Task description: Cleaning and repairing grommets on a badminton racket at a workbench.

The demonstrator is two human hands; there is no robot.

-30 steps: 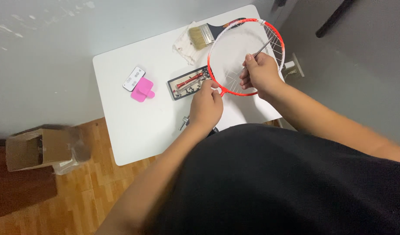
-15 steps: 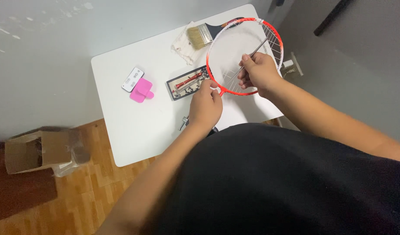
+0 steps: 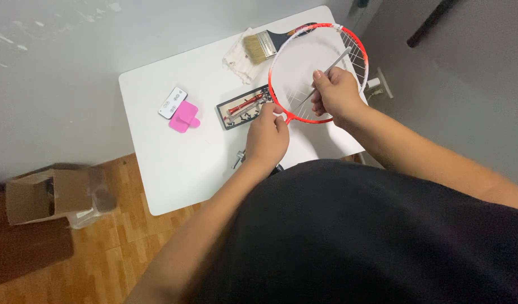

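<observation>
- Against the earlier pictures, little has changed: our left hand (image 3: 266, 137) keeps its grip clenched on the near rim of the red racket frame (image 3: 357, 45), and our right hand (image 3: 333, 93) still pinches the slim metal tool (image 3: 333, 66) over the strings.
- The tool's tip seems to sit a little differently among the strings than a second ago; the frame itself has barely shifted. We judge the work on the strings to be ongoing, not finished.
- The racket frame is held over the far right corner of the white worktop (image 3: 174, 169).
- On the worktop lie a paintbrush (image 3: 263, 44) on a cloth, a dark tray of small tools (image 3: 243, 107), a pink piece (image 3: 183, 117) and a small white remote (image 3: 172, 102) just beside it.
- Beyond the worktop we see grey wall, wooden floor, and a cardboard box (image 3: 50, 194) to the left.
</observation>
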